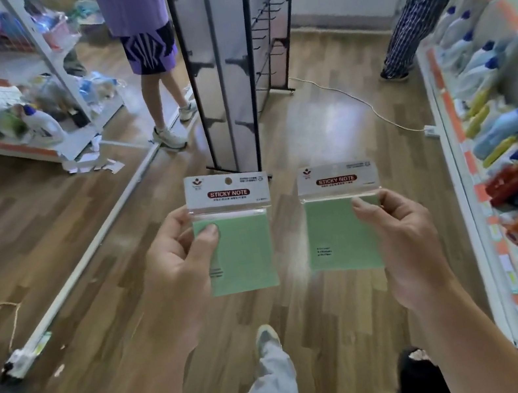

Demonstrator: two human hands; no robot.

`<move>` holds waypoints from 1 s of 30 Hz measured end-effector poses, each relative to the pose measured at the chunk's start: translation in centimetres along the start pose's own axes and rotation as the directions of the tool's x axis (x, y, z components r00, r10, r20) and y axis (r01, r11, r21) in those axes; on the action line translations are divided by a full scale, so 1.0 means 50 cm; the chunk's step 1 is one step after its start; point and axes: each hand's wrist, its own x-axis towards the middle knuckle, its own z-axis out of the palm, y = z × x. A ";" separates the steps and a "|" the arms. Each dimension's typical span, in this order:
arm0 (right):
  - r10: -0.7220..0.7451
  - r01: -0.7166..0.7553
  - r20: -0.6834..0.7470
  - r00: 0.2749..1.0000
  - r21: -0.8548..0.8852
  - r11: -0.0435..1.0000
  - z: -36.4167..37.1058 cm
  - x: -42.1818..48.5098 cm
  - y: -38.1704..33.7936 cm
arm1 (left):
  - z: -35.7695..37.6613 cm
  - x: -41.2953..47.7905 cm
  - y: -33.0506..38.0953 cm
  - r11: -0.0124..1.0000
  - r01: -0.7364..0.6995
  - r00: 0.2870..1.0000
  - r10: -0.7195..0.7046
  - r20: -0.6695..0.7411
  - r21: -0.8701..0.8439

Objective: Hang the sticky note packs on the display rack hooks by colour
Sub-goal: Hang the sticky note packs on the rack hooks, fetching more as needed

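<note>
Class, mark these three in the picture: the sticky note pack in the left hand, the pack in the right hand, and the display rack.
left pack (243, 254): head view, on its green pad face.
right pack (337, 234): head view, on its green pad face.
rack (227, 63): head view, on its pale front panel.

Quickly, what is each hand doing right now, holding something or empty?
Left hand: pinches the left green sticky note pack in clear plastic.
Right hand: pinches the right green sticky note pack in clear plastic.

The wooden floor (326, 136) bears the black display rack (229, 63), a white cable (370, 106) and paper scraps (96, 164).
</note>
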 end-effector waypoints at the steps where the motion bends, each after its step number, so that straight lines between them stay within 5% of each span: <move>1: 0.000 0.000 -0.011 1.000 -0.001 1.000 0.007 0.042 0.000 | 0.016 0.044 -0.003 1.000 -0.004 1.000 0.004 0.009 -0.004; 16: 0.074 -0.072 -0.060 0.995 0.033 0.997 0.049 0.610 -0.065 | 0.297 0.627 0.012 1.000 0.019 0.982 -0.015 0.188 -0.016; 30: 0.081 -0.076 -0.055 0.995 0.101 0.992 -0.069 1.274 -0.150 | 0.697 1.158 0.033 0.999 -0.034 0.987 0.032 0.157 0.011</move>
